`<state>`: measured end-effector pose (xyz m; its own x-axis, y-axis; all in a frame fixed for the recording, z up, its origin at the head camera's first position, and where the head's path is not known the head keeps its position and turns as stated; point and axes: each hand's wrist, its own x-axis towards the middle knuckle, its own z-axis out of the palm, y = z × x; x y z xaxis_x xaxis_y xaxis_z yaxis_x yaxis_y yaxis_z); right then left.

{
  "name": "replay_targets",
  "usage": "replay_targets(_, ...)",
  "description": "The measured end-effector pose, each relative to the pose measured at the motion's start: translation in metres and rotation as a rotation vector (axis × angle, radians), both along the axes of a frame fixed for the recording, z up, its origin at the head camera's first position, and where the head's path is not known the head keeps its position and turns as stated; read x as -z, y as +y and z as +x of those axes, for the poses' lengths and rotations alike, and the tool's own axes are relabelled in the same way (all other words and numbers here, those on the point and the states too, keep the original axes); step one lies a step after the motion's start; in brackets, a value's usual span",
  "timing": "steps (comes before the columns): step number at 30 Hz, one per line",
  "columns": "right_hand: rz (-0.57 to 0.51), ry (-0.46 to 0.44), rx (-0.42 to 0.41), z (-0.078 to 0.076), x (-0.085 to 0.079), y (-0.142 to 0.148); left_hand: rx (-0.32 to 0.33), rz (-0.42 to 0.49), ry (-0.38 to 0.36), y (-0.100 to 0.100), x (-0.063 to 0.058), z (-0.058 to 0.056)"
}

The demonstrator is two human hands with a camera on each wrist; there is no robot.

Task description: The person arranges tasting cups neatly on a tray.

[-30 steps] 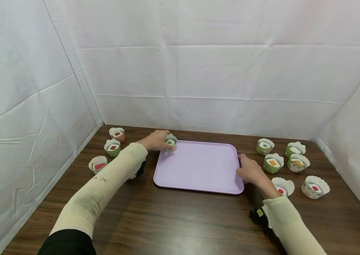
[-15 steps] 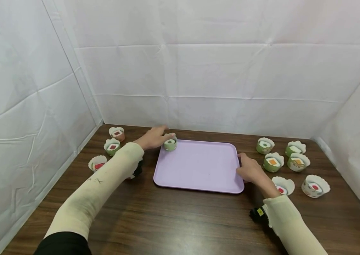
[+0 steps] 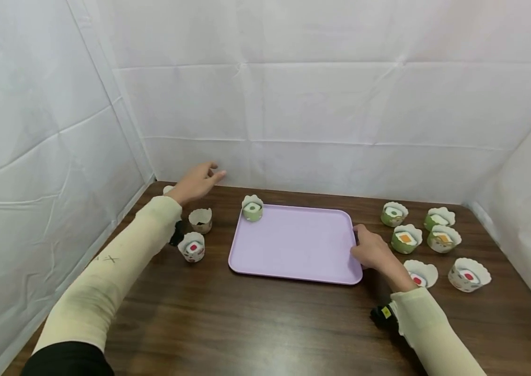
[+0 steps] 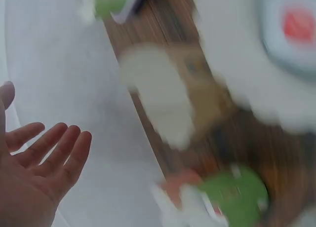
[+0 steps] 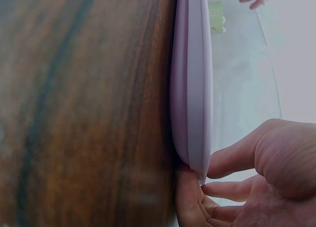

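Note:
A lilac tray [image 3: 293,243] lies on the wooden table. At its far left corner stands a small green paper baking cup [image 3: 252,210] with a white ring-shaped piece inside. My left hand [image 3: 198,183] is raised above the table's back left, fingers loosely spread and holding nothing; the left wrist view shows its bare palm. My right hand [image 3: 371,247] grips the tray's right edge. In the right wrist view its thumb is on one side of the tray rim [image 5: 195,89] and its fingers on the other.
Under and beside the left forearm stand a white cup with a red-centred piece [image 3: 193,247], a tan cup [image 3: 200,220] and a partly hidden cup [image 3: 168,189]. Several filled cups, one with an orange square [image 3: 406,238], stand right of the tray. A white sheet [image 3: 322,104] hangs behind.
My left hand has let go of the green baking cup on the tray corner and moved up and left, uncovering two cups beside the forearm. The right hand still holds the tray edge.

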<state>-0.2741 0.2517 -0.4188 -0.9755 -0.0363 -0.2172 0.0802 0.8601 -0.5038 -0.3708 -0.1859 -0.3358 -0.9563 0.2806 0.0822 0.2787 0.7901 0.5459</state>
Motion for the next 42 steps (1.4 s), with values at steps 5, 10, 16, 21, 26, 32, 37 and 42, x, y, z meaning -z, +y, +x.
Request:
replay_targets(5,-0.004,0.013,-0.008,-0.001,0.001,0.002,-0.066,-0.04,0.014,-0.034,0.003,-0.004)
replay_targets(10,-0.009,0.009,-0.004,-0.001,0.003,0.002,-0.122,-0.092,0.024,-0.061,0.013,-0.002)
replay_targets(16,-0.016,-0.004,-0.005,0.001,0.003,0.001,-0.192,-0.122,-0.021,-0.082,0.023,-0.001)
replay_targets(21,-0.018,-0.005,-0.002,0.0,0.002,0.001,-0.206,-0.136,-0.099,-0.087,0.025,-0.001)
replay_targets(26,-0.021,0.001,-0.003,0.001,0.001,0.003,-0.192,-0.166,-0.166,-0.088,0.03,-0.003)
replay_targets(32,-0.033,-0.012,0.01,0.004,0.003,0.002,-0.164,-0.184,-0.252,-0.091,0.043,-0.01)
replay_targets(37,-0.057,-0.025,0.024,0.003,0.004,0.002,-0.171,-0.209,-0.252,-0.095,0.051,-0.013)
replay_targets(42,-0.063,-0.031,0.031,0.002,0.005,0.001,-0.176,-0.229,-0.2,-0.095,0.054,-0.01)
